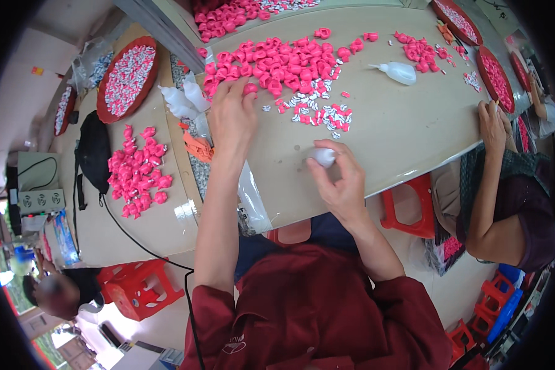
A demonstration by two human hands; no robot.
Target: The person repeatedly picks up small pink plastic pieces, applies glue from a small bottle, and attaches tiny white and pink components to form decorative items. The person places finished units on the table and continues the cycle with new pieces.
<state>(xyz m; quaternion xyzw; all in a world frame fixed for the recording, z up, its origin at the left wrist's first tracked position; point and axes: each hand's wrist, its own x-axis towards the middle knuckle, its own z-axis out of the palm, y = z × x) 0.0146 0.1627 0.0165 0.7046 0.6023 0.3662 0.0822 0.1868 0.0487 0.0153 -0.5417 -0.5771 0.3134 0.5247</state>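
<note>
Right hand (342,182): thumb and fingers closed around a rounded white bottle (325,156), which is on the person's side of the main pink heap (271,61); its nozzle is not visible. Left hand (233,117): fingers bent at the near left edge of the heap, with a pink piece (250,89) at the fingertips; cannot tell whether it is gripped or only touched.

Next out: small white-and-pink parts (320,117) lie loose along the heap's near edge. A second white bottle (399,74) rests on its side to the right of the heap, with a smaller pink cluster (420,52) beyond it. Well to the left of the heap is a separate pink group (139,169), some pieces showing white spots; above that group, also left of the heap, a red tray (126,114) is filled with small parts.

Progress (judgement): partway. The left group may be the completed lot, though this is unconfirmed; the heap and the loose parts look unprocessed, so much appears left to do
</note>
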